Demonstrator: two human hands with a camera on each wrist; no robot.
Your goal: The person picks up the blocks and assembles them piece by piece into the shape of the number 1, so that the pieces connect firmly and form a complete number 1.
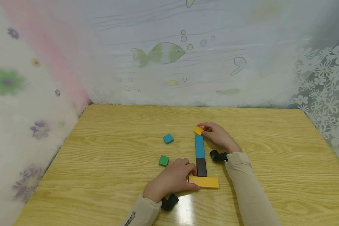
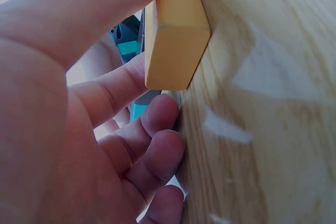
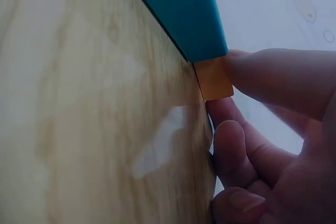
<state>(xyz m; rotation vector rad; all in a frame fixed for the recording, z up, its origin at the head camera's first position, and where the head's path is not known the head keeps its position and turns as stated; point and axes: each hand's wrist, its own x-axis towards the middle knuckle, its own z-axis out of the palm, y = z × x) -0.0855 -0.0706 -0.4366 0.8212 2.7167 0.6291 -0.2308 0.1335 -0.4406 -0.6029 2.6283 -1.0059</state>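
My left hand [image 1: 176, 175] pinches the left end of a long yellow block [image 1: 206, 182], thumb along its near side and index finger at its far side. In the left wrist view, the end face of the yellow block [image 2: 176, 56] shows between thumb and index finger. A dark brown block [image 1: 201, 167] stretches away from it, followed in line by a blue block [image 1: 199, 146]. At the far end, my right hand [image 1: 218, 136] holds a small yellow block [image 1: 198, 130] between thumb and fingers. The right wrist view has this small yellow block [image 3: 214, 78] right at the blue block's end.
A small blue block [image 1: 168, 138] and a green block [image 1: 164, 160] lie on the wooden table [image 1: 115, 175], left of the row. Black wrist devices sit beneath both wrists. A patterned curtain [image 1: 158, 84] hangs along the table's back and sides.
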